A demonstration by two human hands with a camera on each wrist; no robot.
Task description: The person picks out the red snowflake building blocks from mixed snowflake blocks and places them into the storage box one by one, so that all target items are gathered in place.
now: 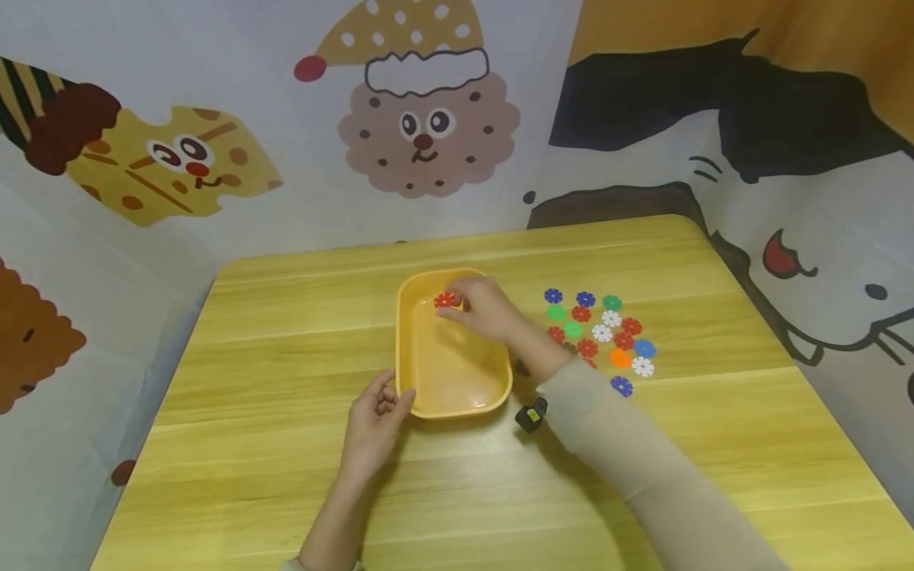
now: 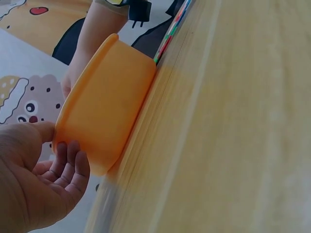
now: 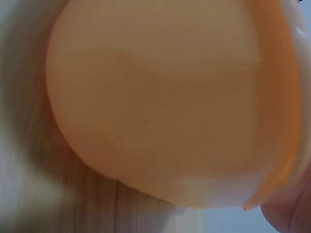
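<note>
Centre: tray (image 1: pixel 453 369) gripped by left hand (image 1: pixel 374 416) | red disc (image 1: pixel 443 300) pinched by right hand (image 1: pixel 485 308) | centre-right: loose discs (image 1: pixel 603 333) partly hidden by forearm (image 1: pixel 603 420)

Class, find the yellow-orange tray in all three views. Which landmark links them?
Head: the yellow-orange tray sits around and just below centre.
Left wrist: the yellow-orange tray is left of centre.
Right wrist: blurred, it fills most of the picture.
Shared landmark: the wooden table.

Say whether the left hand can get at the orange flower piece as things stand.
Probably not: the left hand holds the yellow tray, and the tray and right forearm lie between that hand and the orange flower piece.
</note>
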